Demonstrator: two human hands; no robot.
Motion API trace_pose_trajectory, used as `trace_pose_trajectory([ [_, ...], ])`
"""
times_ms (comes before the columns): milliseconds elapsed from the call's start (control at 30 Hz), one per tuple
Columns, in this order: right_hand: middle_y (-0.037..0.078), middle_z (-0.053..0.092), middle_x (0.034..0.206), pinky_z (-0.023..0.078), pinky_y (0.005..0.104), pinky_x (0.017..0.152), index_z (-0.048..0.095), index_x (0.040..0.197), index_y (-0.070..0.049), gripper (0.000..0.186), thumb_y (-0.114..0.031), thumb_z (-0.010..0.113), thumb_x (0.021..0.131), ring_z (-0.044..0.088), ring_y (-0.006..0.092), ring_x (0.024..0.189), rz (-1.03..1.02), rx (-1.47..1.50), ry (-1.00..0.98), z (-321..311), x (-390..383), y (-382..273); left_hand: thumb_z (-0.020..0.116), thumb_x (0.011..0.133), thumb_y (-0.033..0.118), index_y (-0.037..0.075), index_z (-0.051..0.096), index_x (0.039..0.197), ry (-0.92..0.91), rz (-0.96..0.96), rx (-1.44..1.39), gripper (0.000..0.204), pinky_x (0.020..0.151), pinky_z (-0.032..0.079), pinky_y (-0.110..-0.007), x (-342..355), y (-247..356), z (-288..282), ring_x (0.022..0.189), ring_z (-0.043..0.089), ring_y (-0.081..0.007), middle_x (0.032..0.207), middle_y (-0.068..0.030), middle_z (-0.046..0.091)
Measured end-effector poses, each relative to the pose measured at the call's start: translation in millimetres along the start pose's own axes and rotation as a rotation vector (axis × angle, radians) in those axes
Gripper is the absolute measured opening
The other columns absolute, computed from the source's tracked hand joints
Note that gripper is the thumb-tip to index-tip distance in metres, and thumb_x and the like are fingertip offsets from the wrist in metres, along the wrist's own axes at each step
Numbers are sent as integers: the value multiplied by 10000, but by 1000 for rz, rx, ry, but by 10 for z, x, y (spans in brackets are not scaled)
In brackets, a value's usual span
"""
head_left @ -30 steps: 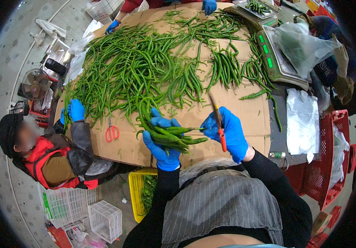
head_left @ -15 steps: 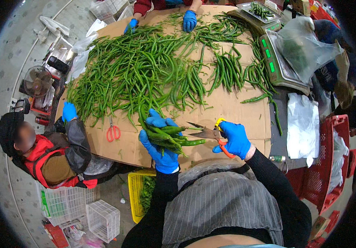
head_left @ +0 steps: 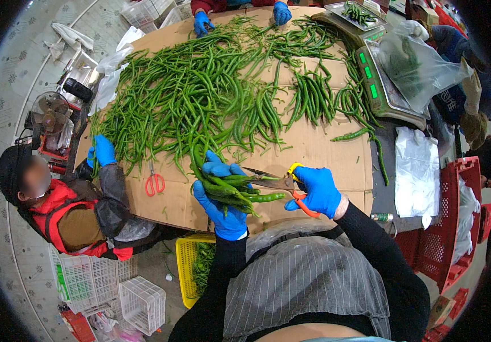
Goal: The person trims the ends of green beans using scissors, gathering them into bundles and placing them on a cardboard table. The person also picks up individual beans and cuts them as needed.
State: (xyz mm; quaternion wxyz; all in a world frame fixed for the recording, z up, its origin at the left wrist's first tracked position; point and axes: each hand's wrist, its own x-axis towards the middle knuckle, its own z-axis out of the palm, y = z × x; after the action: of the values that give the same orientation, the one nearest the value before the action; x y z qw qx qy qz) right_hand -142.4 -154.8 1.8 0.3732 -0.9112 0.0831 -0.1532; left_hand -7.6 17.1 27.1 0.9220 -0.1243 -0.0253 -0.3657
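Note:
My left hand, in a blue glove, is closed around a bunch of long green chili peppers, their ends sticking out to the right. My right hand, also gloved in blue, grips pruning shears with one yellow and one orange handle. Their blades are spread, and the tips reach the ends of the held peppers. Whether they touch a stem I cannot tell. Just beyond my left hand, a large heap of green chili peppers covers much of the cardboard.
Red-handled scissors lie left of my left hand. Blue-gloved co-workers stand at the left and far edges. A scale bears a plastic bag at right, near white plastic bags and a red crate. A yellow crate sits below.
My right hand has moved slightly left, bringing the shears' blades to the bunch. My left hand has barely moved. The co-workers' hands at the far and left edges have shifted.

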Motion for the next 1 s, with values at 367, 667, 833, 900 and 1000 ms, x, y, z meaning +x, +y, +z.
trace_pose_trajectory([
  [367, 118, 604, 679, 462, 305, 539, 593, 882, -27, 537, -345, 879, 558, 577, 213, 558, 292, 252, 96, 198, -183, 243, 568, 901, 314, 158, 429, 1364, 29, -9, 83, 508, 1090, 314, -430, -21, 190, -164, 1220, 480, -203, 1256, 29, 577],
  [667, 132, 606, 689, 488, 328, 556, 605, 1065, -22, 753, -450, 874, 507, 624, 288, 602, 189, -43, -21, 37, -390, -37, 527, 922, 329, 112, 563, 1241, 126, 162, 305, 387, 1139, 248, -429, -1, 149, -134, 1186, 517, -165, 1282, -13, 568],
  [833, 107, 632, 743, 486, 348, 563, 602, 1049, -55, 701, -510, 824, 563, 633, 289, 632, 187, -65, -25, 55, -361, -39, 513, 931, 317, 94, 549, 1251, 84, 127, 274, 391, 1148, 234, -419, -10, 104, -41, 1146, 546, -150, 1261, -22, 581],
  [900, 100, 648, 789, 489, 361, 577, 604, 1037, -68, 677, -537, 800, 589, 641, 296, 665, 170, -92, -19, 35, -332, -54, 511, 932, 321, 98, 547, 1256, 96, 120, 273, 395, 1140, 250, -431, -19, 111, -35, 1141, 551, -158, 1249, -26, 589],
  [1000, 101, 639, 779, 489, 355, 577, 606, 1032, -59, 690, -529, 811, 570, 638, 290, 660, 116, -120, 40, 35, -277, -76, 520, 927, 331, 119, 530, 1276, 149, 126, 305, 409, 1125, 277, -454, -35, 119, -59, 1136, 558, -175, 1232, -29, 600],
])
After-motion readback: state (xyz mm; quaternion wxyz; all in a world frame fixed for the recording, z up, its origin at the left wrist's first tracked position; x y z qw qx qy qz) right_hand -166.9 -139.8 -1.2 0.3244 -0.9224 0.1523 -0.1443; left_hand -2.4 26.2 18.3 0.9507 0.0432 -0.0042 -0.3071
